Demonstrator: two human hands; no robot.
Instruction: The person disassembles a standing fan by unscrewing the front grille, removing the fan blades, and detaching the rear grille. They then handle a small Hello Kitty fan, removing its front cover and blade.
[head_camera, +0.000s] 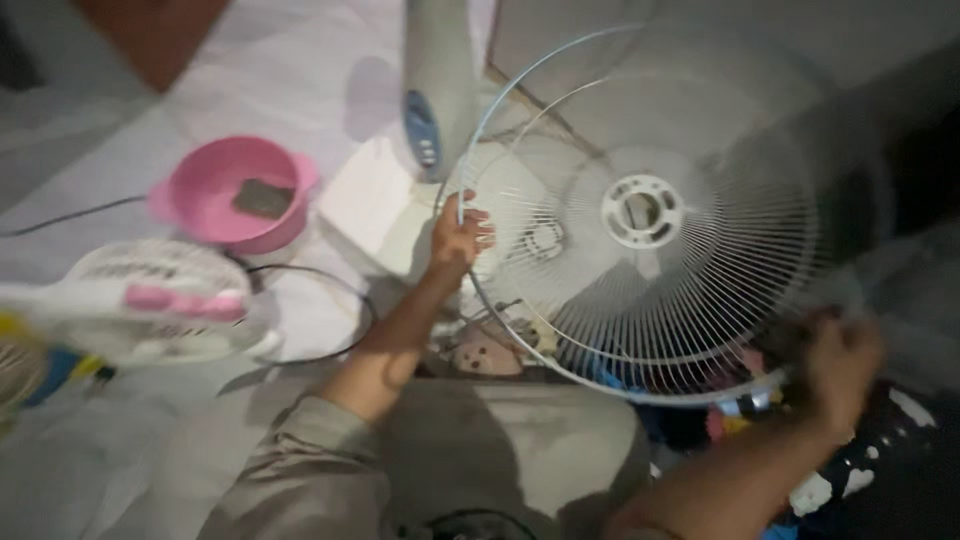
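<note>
A round white wire fan guard (640, 215) with a ringed hub at its centre is held up over the floor, tilted toward me. My left hand (458, 235) grips its left rim. My right hand (838, 362), blurred, grips the lower right rim. Behind the guard stands the pale fan column (435, 90) with a blue control panel.
A pink plastic bowl (235, 195) holding a dark pad sits to the left. A second white and pink fan (150, 300) lies at lower left, with a black cable (340, 300) looping beside it. Colourful cloth and a small plush toy (485, 352) lie under the guard.
</note>
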